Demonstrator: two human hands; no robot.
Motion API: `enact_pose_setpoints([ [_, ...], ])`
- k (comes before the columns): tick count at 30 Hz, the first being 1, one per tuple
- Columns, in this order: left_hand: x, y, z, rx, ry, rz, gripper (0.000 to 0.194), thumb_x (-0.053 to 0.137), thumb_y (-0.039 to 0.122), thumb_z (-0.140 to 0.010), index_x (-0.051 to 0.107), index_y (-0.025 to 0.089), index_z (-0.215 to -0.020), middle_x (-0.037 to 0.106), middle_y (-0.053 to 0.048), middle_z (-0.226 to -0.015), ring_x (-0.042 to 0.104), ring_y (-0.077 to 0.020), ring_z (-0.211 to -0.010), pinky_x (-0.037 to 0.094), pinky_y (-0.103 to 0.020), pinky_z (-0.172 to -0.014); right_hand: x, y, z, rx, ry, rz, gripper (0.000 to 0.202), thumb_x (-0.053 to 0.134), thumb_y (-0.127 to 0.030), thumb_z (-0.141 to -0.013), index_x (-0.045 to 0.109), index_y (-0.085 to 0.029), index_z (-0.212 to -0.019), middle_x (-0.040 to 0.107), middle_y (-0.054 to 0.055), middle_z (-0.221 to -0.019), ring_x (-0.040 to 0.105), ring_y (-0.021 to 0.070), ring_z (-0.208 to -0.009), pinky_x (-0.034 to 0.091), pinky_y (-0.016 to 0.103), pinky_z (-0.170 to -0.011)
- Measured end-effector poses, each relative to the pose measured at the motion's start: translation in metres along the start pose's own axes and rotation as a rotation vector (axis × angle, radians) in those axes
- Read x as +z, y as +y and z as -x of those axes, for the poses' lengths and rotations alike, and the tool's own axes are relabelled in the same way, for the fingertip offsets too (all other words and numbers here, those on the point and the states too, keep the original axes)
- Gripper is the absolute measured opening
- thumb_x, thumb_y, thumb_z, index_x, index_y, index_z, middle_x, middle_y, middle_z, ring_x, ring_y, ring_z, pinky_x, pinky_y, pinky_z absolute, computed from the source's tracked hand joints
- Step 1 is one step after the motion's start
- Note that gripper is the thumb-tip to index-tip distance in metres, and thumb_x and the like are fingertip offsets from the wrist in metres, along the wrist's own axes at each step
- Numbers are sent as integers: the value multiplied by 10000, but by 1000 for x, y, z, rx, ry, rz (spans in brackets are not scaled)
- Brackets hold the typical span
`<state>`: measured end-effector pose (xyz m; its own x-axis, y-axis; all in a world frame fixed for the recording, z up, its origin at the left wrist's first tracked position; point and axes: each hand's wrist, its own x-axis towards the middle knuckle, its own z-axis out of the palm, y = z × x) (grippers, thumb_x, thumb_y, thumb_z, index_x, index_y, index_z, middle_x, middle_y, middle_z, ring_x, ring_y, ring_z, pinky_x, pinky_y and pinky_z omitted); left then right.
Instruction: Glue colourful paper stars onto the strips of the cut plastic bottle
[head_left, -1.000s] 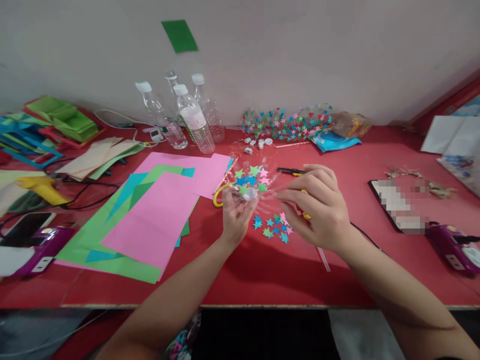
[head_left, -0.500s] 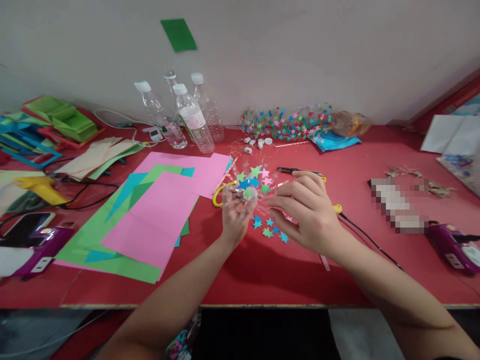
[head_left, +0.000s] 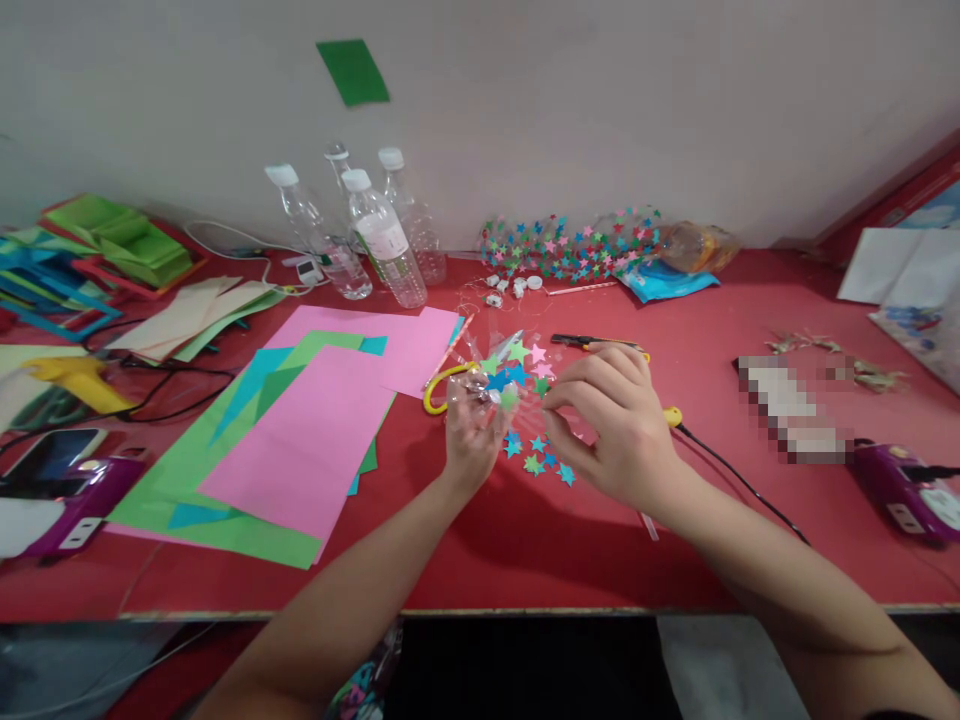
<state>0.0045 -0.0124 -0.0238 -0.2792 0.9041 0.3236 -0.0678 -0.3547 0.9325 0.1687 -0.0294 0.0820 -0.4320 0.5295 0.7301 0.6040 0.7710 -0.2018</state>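
My left hand (head_left: 474, 438) is closed around a clear plastic piece (head_left: 486, 392), which looks like a bottle end cut into fanned-out strips. Blue, green and pink paper stars (head_left: 516, 376) sit on its strips. To its right hovers my right hand (head_left: 616, 418), thumb and fingertips pinched together beside the strips; whatever they grip is too small to make out. Loose blue and green stars (head_left: 534, 462) lie on the table just below, between both hands. Yellow-handled scissors (head_left: 433, 392) lie partly hidden behind the left hand.
Coloured paper sheets (head_left: 292, 440) spread over the left of the red table (head_left: 465, 560). Clear bottles (head_left: 390, 250) stand near the wall, beside a star-covered clear plastic piece (head_left: 570, 245). A box cutter (head_left: 574, 341) and a corded yellow tool (head_left: 673, 416) lie around the right hand.
The plastic piece has turned slightly in my left hand, its stars shifting a little to the right. My right hand stays pinched in nearly the same place.
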Motion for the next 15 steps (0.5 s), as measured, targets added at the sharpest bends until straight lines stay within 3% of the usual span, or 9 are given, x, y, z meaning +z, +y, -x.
enact_pose_setpoints([
  [5,2,6,-2,-61,-32,57,437,793,353,-713,450,258,-967,607,-1,-885,665,-165,-773,578,-373,-808,-1,-3,1,14,-51,-17,67,573,-149,-852,606,-201,-825,663,9,-819,520,166,-786,387,357,-794],
  [9,1,5,-2,-99,-31,100,428,777,393,-721,450,260,-964,603,-12,-920,680,-183,-834,589,-381,-809,-3,-2,1,-28,-91,51,87,572,-162,-888,640,-212,-910,671,6,-841,505,174,-820,367,372,-836],
  [12,0,0,-2,-117,-35,119,440,763,448,-721,467,263,-989,603,-31,-970,676,-188,-870,594,-377,-804,-5,-2,0,-76,-90,119,123,559,-135,-899,640,-219,-861,670,-4,-809,498,169,-801,358,383,-885],
  [15,-1,-6,-2,-111,-13,131,480,796,405,-685,483,266,-1021,603,-13,-949,658,-155,-834,593,-349,-808,-6,-2,0,-100,-64,189,148,554,-116,-901,635,-227,-845,669,-14,-795,502,163,-788,355,383,-920],
])
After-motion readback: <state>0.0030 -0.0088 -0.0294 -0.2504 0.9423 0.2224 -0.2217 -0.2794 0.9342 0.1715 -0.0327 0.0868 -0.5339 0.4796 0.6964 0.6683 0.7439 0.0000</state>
